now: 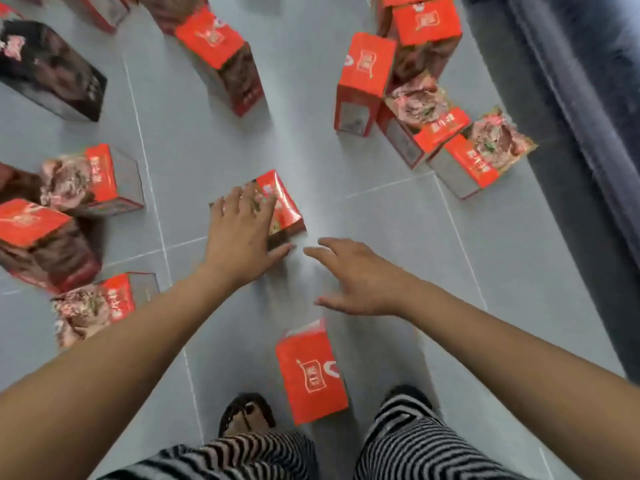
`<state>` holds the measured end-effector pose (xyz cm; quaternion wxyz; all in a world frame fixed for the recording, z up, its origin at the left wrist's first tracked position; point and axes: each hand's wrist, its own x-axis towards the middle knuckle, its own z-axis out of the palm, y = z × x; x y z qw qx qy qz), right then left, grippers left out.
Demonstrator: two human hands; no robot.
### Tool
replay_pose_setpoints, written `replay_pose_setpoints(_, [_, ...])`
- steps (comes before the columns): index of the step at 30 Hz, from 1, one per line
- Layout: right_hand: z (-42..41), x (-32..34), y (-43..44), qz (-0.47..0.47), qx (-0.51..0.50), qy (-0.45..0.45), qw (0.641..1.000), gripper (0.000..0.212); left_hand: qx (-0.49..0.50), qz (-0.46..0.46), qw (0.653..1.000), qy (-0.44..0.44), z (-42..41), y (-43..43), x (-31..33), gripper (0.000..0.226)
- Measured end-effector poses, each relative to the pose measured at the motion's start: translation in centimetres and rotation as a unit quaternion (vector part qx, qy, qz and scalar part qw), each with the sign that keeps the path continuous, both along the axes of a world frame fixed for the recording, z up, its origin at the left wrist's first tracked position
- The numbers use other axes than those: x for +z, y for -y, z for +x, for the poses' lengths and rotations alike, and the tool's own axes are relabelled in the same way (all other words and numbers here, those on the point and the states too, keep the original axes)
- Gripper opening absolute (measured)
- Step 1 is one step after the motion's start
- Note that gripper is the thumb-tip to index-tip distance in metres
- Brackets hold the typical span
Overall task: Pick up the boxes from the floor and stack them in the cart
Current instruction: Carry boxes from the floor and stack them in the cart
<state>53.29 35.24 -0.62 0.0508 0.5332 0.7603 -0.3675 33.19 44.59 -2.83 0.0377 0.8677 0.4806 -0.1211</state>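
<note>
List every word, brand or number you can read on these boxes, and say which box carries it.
No text reads clearly.
Nearest box: white framed emblem with characters, too blurred to read.
Middle box, under the left hand: white print on red, blurred.
Far-right box: white characters on its red band, blurred.

The boxes (366,69) are printed card, and their orange-red faces are smooth with a slight sheen. The floor (311,109) is grey tile, smooth and nearly matt, with thin pale grout lines. The trousers (415,448) are soft striped cloth. The sandal (247,412) has dark straps of unclear material. The dark blue furnishing (581,98) looks like ribbed matt cloth.
</note>
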Motion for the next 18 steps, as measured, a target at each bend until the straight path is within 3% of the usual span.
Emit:
replay_pose_setpoints(6, [-2.4,-5.1,-1.2,0.069,0.091,-0.124,0.986,0.069,-0.078,0.036,0.996,-0.009,-1.3,-0.9,-5.5,0.095])
replay_pose_setpoints(11, [-3.0,-3.6,0.7,-0.069,0.084,-0.176,0.978,0.065,-0.050,0.040,0.998,-0.022,-3.5,0.3,-6.7,0.100])
replay_pose_setpoints(14, [-3.8,-2.2,2.7,-0.121,0.130,-0.136,0.975,0.080,-0.031,0.038,0.998,-0.039,-4.5,1.2,-6.0,0.101])
replay_pose_setpoints(18, [-5.1,-2.5,5.7,-0.058,0.249,-0.012,0.967,0.102,-0.017,0.023,0.999,-0.046,-4.8,2.2,-5.1,0.101])
